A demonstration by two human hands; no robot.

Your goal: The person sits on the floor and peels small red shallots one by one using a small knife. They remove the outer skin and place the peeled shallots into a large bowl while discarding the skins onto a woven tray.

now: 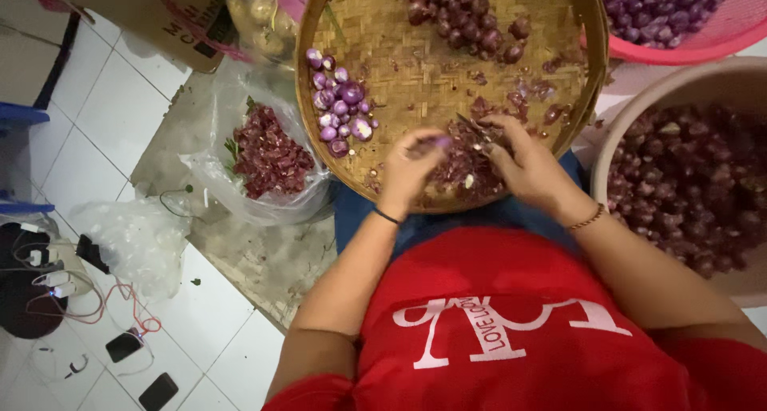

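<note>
A round woven bamboo tray (399, 59) rests on my lap. My left hand (411, 167) pinches a small purple shallot (438, 142) over the tray's near edge. Close beside it, my right hand (523, 159) grips a small knife (473, 127), its blade pointing at the shallot. Under both hands lies a heap of reddish shallot skins (463, 171). Peeled, pale purple shallots (342, 107) are gathered at the tray's left side. Unpeeled dark shallots (463, 15) are piled at its far side.
A clear plastic bag of shallot skins (268, 159) sits on the floor to the left. A beige basin full of dark shallots (687, 179) stands at right, a pink basket of shallots (671, 11) behind it. Phones, cables and a power strip (56, 279) lie lower left.
</note>
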